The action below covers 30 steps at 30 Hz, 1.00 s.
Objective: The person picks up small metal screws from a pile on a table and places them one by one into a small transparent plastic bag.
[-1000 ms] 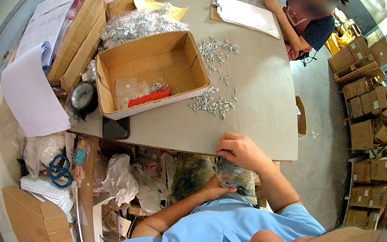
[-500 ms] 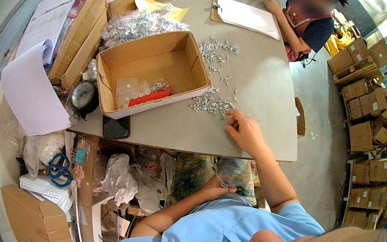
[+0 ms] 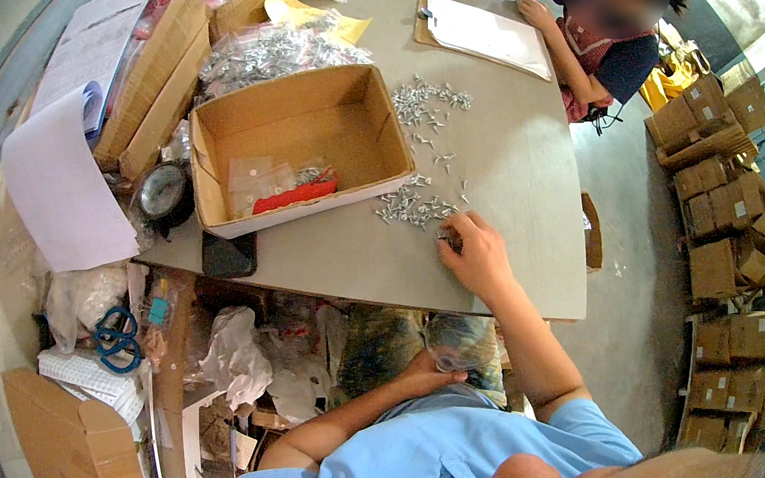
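Note:
Small silver screws (image 3: 412, 206) lie loose on the grey table, and a second scatter of screws (image 3: 426, 102) is farther back. At the near edge of the closer pile, my right hand (image 3: 479, 252) has its fingers curled down over a few screws; the fingertips are partly hidden. Low at my lap, my left hand (image 3: 427, 372) is closed around a clear plastic item (image 3: 458, 339), a cup or bag, whose contents I cannot make out. Left of the piles stands an open cardboard box (image 3: 308, 209) holding a red item (image 3: 296, 195), small clear bags and some metal pieces.
Bagged screws (image 3: 273, 51) are heaped behind the box. A dark phone (image 3: 230, 253) lies at the table's near edge, by a round black object (image 3: 163, 190). Across the table a person (image 3: 615, 32) handles a small bag beside a clipboard (image 3: 490, 32). Stacked cartons (image 3: 713, 207) stand right.
My right hand has shifted slightly back and left, its fingers curling in onto the screws. My left hand stays put. The other person's hands have moved closer together around a small bag.

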Tool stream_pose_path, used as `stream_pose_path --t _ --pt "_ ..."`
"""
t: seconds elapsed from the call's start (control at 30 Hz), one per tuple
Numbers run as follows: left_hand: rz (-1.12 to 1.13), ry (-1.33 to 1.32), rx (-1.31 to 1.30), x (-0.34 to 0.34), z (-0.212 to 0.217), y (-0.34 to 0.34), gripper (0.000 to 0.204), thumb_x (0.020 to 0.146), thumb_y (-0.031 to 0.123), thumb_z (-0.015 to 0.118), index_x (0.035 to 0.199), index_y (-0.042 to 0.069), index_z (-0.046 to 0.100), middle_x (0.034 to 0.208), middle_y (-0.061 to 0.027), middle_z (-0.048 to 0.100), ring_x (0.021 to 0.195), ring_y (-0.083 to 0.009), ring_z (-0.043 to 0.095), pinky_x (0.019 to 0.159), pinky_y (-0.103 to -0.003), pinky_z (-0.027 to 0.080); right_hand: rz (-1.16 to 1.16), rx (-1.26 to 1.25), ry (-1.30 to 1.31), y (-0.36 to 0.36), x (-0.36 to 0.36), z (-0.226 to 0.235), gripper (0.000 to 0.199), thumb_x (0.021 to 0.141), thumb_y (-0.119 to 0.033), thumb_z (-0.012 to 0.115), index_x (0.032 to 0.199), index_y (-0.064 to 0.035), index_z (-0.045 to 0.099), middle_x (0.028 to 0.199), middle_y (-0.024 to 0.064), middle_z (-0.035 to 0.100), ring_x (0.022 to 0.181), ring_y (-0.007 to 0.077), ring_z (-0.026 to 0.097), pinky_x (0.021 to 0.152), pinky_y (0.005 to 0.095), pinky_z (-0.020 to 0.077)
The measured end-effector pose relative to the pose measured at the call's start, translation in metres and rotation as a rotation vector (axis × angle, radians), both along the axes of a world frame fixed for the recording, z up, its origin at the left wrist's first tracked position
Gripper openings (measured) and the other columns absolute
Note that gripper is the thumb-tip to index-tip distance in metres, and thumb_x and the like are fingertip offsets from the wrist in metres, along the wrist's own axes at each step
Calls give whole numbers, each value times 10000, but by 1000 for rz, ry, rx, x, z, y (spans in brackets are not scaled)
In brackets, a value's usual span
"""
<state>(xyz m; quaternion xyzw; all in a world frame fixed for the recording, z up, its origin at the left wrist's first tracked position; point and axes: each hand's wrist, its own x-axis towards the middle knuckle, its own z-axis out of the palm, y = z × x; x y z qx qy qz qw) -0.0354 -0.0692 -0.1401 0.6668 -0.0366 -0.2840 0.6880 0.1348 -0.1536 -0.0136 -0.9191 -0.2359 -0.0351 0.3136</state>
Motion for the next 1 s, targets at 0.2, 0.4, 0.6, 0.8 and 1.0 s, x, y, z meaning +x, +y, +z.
stream_pose_path --t 0.2,0.4,0.6,0.8,1.0 --pt "-43 -8 31 2 -2 -1 557 701 494 763 992 41 617 993 -140 622 958 -271 571 848 -372 453 28 -56 -51 -1 -1 2 140 756 -95 641 887 -51 617 836 151 607 759 349 603 683 410 489" --pt "7 -30 47 -2 -6 -1 519 706 501 759 968 77 618 998 -137 619 972 -280 569 876 -380 444 451 -257 348 -29 -17 38 181 754 -106 659 926 -51 649 821 158 608 746 328 607 688 378 493" --pt "-28 -12 -14 -1 -6 -2 488 713 499 757 945 95 611 939 -103 624 926 -248 569 820 -375 448 97 11 190 -24 16 26 204 769 -90 649 967 -41 648 880 144 597 794 268 612 704 347 491" --pt "-39 31 2 -1 -2 1 540 744 436 755 1060 25 605 948 -136 650 893 -230 609 797 -355 476 154 -22 -9 -10 40 18 243 751 -20 584 984 -60 638 966 153 577 901 305 580 771 366 483" --pt "14 -66 -55 -4 -11 -3 388 753 443 753 906 119 605 858 -30 623 772 -178 584 718 -338 484 213 -46 -21 -16 46 9 206 741 -14 590 940 -33 639 933 151 592 858 320 592 759 371 490"
